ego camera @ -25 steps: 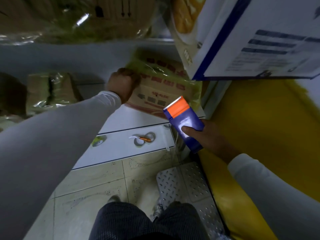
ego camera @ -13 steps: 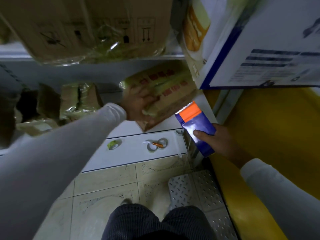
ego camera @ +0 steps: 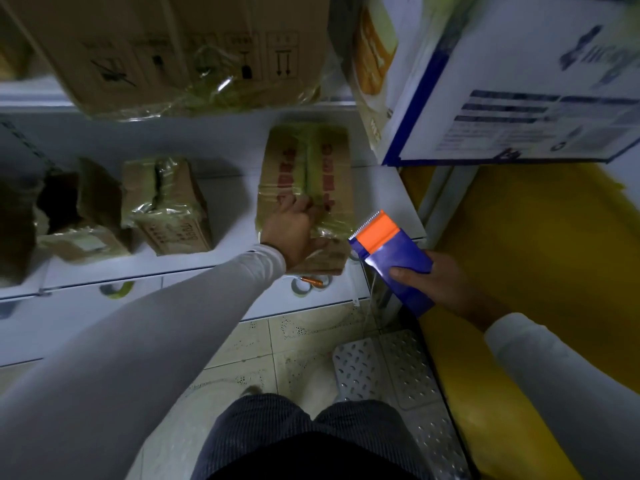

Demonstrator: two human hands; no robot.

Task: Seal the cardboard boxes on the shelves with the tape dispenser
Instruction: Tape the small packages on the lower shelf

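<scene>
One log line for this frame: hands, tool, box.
left hand: gripping taped box on shelf | right hand: holding tape dispenser, off box

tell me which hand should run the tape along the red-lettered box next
The right hand. It already grips the tape dispenser, whose orange toothed end points at the red-lettered box. The left hand holds that box's near end on the shelf, likely steadying it.
</scene>
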